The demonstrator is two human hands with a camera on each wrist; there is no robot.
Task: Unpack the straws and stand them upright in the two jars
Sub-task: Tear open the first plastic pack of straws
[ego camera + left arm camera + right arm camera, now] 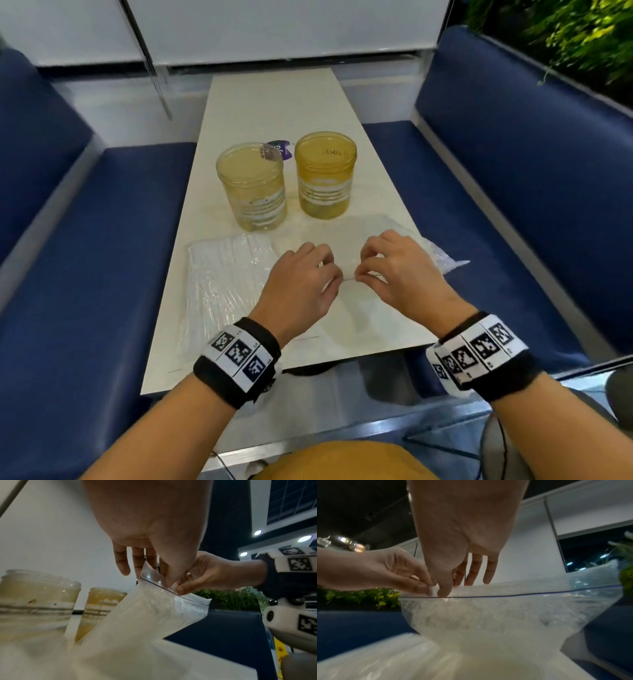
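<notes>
Head view: both hands pinch the clear plastic zip bag (346,274) of white straws (222,274) at its seal, on the white table (274,109).
Left hand (301,281) and right hand (397,270) should pull opposite lips apart evenly; both amber glass jars (251,192) stand empty just beyond.

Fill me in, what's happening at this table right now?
A person is working on a clear zip bag of straws lying on the table. The left hand and right hand both pinch the bag's top edge by the blue seal line, seemingly to pull it open. The two yellowish jars stand upright just beyond the bag, with no straws in them yet. A second pack of straws lies flat to the left.
</notes>
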